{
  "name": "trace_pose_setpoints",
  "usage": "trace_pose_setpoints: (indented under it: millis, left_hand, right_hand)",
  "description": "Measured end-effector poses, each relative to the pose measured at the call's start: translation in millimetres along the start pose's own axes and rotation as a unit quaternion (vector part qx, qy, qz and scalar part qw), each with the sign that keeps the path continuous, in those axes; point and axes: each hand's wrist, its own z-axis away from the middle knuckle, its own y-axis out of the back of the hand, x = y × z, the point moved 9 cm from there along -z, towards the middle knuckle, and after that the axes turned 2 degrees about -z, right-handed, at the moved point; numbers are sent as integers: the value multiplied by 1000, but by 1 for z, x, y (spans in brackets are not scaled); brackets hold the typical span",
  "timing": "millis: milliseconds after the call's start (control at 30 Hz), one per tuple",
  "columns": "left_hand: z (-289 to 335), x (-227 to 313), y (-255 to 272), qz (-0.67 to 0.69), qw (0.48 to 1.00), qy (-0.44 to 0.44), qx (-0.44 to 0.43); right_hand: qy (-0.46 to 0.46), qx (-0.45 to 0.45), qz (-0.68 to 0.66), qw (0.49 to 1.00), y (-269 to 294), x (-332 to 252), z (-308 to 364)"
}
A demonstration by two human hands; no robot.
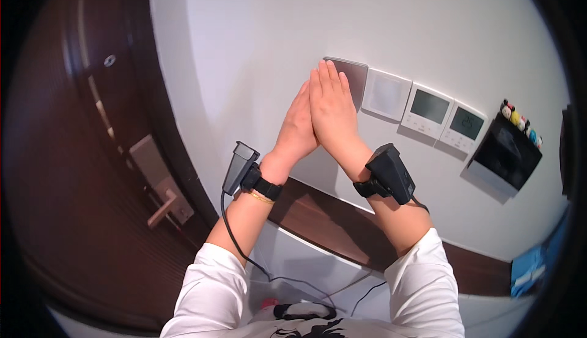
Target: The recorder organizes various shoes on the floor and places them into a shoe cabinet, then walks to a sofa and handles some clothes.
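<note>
In front of the wall, my left hand [297, 125] and my right hand [334, 109] are held up with their palms together. The fingers of both stretch out straight and flat, and no object shows between them. My right hand covers part of my left. Behind the fingertips is a grey wall panel [355, 80]; whether they touch it I cannot tell. A black strapped device with a cable sits on each wrist: the left wrist device [241, 167] and the right wrist device [391, 173].
Right of my hands, a white wall plate [386, 94], two thermostats [428, 109] and a black screen [509, 153] topped with small figurines line the wall. A dark door [73, 173] with a lever handle [163, 208] stands left. Below runs a brown ledge [330, 222]; cables hang nearby.
</note>
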Motion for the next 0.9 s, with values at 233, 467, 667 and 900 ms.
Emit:
trace_pose_setpoints:
  millis: [233, 467, 667, 900]
  left_hand:
    - [-25, 11, -44, 30, 993, -111, 36]
    - [-18, 69, -45, 173, 935, -261, 163]
    - [-6, 73, 21, 435, 854, -170, 231]
    - [6, 72, 36, 597, 781, -42, 176]
  right_hand:
    - [-52, -16, 121, 991, 10, 42, 10]
    - [-84, -58, 112, 988, -35, 14, -18]
    - [-55, -55, 126, 989, -40, -6, -18]
    - [-158, 8, 122, 980, -63, 5, -24]
